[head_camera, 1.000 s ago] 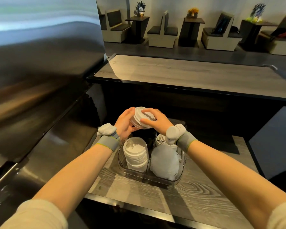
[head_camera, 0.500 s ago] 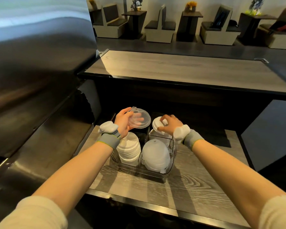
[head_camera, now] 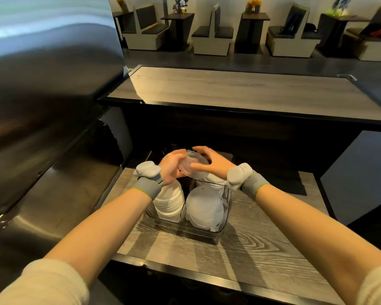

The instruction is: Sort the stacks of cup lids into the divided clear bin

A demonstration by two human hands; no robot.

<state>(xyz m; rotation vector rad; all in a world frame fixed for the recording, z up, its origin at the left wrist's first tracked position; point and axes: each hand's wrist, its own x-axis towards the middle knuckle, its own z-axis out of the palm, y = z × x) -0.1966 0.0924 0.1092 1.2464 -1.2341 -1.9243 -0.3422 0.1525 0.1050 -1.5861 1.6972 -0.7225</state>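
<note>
**Both hands back on one clear lid above the bin**

Since half a second ago, the right hand has left the far-right stack and joined the left hand; both now grip a clear lid above the divided clear bin. Three compartments visibly hold lids (the far-left one is hidden), so sorting looks nearly done.

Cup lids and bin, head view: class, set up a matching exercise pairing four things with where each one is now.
Things:
1. clear lid
2. white stack
3. domed stack
4. bin

Places:
A. on the wooden counter
B. bin's near-right compartment
C. held between both hands above the bin
D. bin's near-left compartment

Pairs: 1-C, 2-D, 3-B, 4-A

The left hand and right hand both grip the lid.
</note>
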